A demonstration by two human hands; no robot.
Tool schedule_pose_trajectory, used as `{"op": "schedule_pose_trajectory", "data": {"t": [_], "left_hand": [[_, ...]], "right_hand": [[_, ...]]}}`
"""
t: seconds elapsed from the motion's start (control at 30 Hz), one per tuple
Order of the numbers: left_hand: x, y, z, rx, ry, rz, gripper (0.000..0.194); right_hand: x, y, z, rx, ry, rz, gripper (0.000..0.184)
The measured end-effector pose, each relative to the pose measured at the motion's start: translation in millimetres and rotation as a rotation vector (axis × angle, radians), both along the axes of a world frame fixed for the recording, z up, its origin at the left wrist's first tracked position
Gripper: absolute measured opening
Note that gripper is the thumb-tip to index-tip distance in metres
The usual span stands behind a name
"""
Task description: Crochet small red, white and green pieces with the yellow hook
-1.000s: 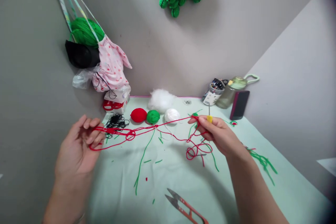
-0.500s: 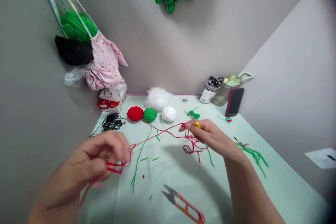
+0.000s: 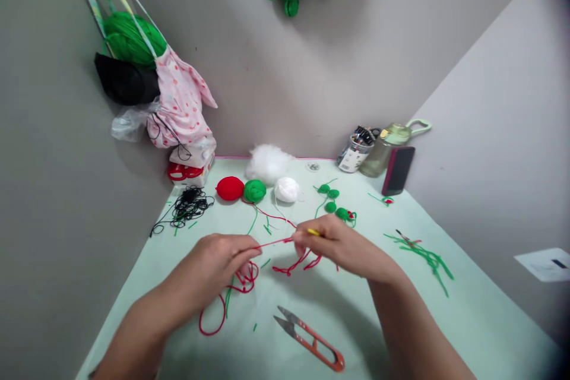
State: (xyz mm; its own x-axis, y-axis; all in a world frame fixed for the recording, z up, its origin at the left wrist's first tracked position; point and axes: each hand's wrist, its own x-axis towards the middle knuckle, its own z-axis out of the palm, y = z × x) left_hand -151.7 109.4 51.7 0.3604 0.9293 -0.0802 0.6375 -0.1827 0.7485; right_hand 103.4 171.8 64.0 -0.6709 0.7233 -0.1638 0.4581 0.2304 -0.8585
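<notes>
Your left hand [image 3: 220, 264] pinches the red yarn [image 3: 272, 243], and your right hand [image 3: 336, 246] has its grip closed around a yellow tool [image 3: 313, 232] and that strand. The taut stretch lies between both hands above the table's [image 3: 249, 353] middle, roughly parallel to its far edge.

Pale green table [image 3: 485, 323]: orange snips [image 3: 314, 341], red yarn ball [image 3: 230, 189], white fluff [image 3: 267, 164].

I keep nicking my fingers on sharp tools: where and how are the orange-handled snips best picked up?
Probably by the orange handle, from above and the near right, on the right hand's side. The snips seem to lie flat; the handle's rounded end points to the lower right, while the bare, parted blades point away to the upper left.
</notes>
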Motion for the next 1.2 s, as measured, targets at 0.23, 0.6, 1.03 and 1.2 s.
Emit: {"op": "schedule_pose_trajectory", "data": {"t": [0.23, 0.6, 1.03, 1.2], "left_hand": [[-56.4, -14.1, 20.1, -0.301, -0.205, 0.093, 0.046], [-21.4, -7.9, 17.2, -0.251, -0.227, 0.111, 0.044], [-11.0, -5.9, 12.1, -0.414, -0.341, 0.013, 0.032], [-20.1, -7.8, 13.1, -0.405, -0.400, 0.019, 0.033]], "right_hand": [[29.9, 32.9, -14.4, 0.404, -0.182, -0.628, 0.043], [-13.1, -10.7, 3.1, -0.132, 0.235, 0.170, 0.039], [-8.9, -4.6, -1.7, 0.334, 0.054, -0.206, 0.037], [-13.1, -1.5, -0.1, 0.170, 0.000, 0.185, 0.030]]}}
